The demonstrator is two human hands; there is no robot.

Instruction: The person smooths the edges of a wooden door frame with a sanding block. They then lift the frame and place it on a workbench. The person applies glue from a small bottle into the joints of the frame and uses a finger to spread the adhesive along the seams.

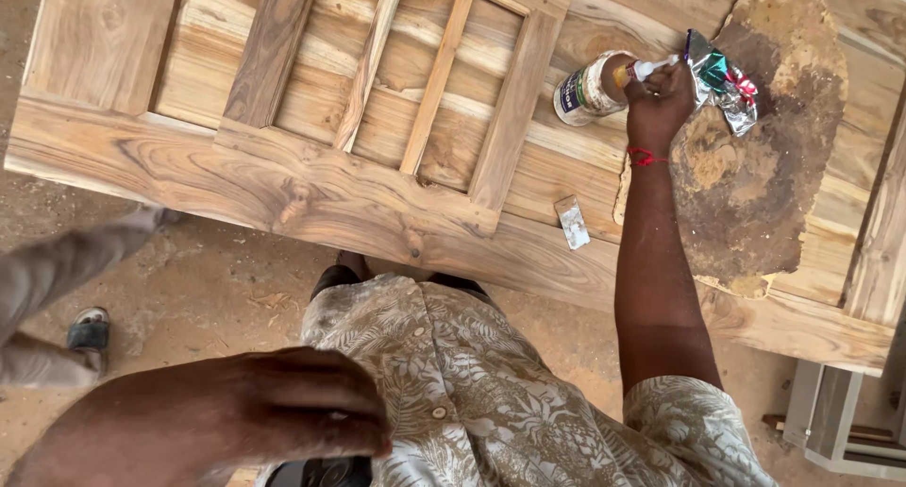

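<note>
On the far side of the wooden door [283,180] lying flat, the head view shows the right hand [658,98] stretched out with its fingers closed around a small white tube [649,69], whose yellow end points toward the open mouth of a white bottle [585,91]. That bottle lies tipped on its side on the wood, just beside the hand and touching or nearly touching the tube's tip; which of the two cannot be told. A red thread [642,156] circles the wrist. Just right of the hand sits a crumpled foil wrapper [725,89] in silver, green and red, resting on the edge of a ragged brown sheet [755,166] spread over the door's right part. Nearer the person, a small pale scrap [572,222] lies on the lower rail, apart from the forearm. A slatted frame [396,81] is let into the door's middle, left of the bottle and clear of the reaching arm.

Close to the camera at the bottom, the left hand [283,407] hangs with fingers curled inward, clenched loosely; whether it grips anything cannot be told. Below it shows the person's leaf-patterned shirt [472,383]. At the left edge, another person's grey trouser leg [57,270] and a sandalled foot [90,331] stand on the sandy floor [217,289].
</note>
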